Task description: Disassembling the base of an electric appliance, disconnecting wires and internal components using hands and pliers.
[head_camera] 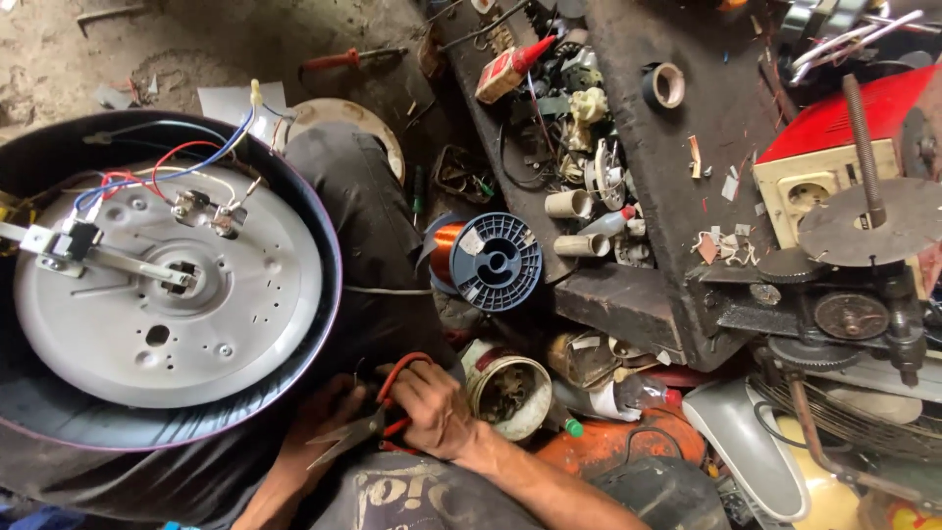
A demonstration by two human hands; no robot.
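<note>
Just below the upturned round appliance base (162, 285), the right hand (432, 407) grips red-handled scissors (378, 417); the left hand (329, 412) pinches at their blades, though what it holds stays hidden.

Looked like a small appliance-repair workshop, floor-level setup. Evidence: a dark, scarred wooden bench (687, 147) was littered with loose plugs, switches and cut scraps; a blue plastic spool of copper winding wire (486, 260) sat beside it; a red-handled screwdriver (348, 59) lay on the dirt floor (59, 49). An opened round appliance base with a grey metal plate and red and blue wiring (162, 285) was there, possibly a cooker. A wire fan guard (854, 422) was at the edge.
</note>
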